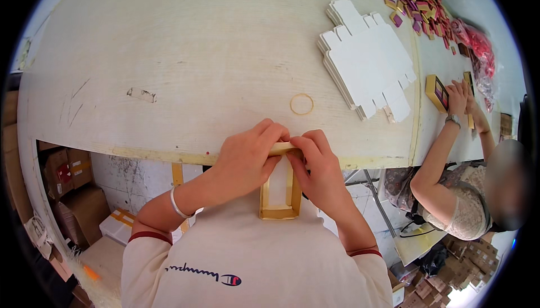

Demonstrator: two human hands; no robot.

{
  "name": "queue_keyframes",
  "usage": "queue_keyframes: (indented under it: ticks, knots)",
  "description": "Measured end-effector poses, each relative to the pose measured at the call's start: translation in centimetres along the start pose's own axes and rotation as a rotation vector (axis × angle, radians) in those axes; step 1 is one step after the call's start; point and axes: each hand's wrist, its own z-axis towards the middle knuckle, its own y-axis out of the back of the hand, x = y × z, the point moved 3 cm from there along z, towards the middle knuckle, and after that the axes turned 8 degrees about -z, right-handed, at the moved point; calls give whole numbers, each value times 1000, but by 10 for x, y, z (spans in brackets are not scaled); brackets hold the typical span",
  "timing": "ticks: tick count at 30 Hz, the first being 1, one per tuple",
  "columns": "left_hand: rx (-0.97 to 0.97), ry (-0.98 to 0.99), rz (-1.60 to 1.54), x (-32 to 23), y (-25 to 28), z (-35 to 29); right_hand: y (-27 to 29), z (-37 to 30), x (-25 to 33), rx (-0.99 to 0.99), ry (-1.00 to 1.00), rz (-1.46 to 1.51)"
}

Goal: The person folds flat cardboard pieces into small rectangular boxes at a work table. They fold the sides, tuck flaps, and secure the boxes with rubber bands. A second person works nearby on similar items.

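Observation:
A gold cardboard box frame [279, 214] with an open rectangular middle is held against my shirt, just below the table's near edge. My left hand [246, 153] grips its far left corner, fingers bent over the top edge. On the far right corner, my right hand [319, 164] pinches the same edge between thumb and fingers. The fingertips of both hands nearly meet on the pale inner flap and cover part of it. Just beyond them, a thin yellow rubber band [302, 94] lies on the table.
A stack of white die-cut cardboard blanks [368, 55] lies right of centre on the pale table [208, 44]. Many small gold and purple pieces [413, 1] are heaped at the far right. A co-worker's hands [458, 97] work there beside a gold box [436, 93].

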Motion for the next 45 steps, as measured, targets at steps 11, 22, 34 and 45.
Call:
queue_keyframes:
  ticks: [11, 22, 34, 45]
  knots:
    - [59, -50, 18, -8, 13, 3, 4, 7, 6, 2, 244, -399]
    - [210, -45, 192, -10, 19, 23, 10, 17, 5, 74, 78, -127]
    - [370, 86, 204, -12, 24, 36, 15, 34, -4, 190, -23, 11]
    - [376, -23, 368, -14, 15, 40, 15, 33, -8, 236, -16, -43]
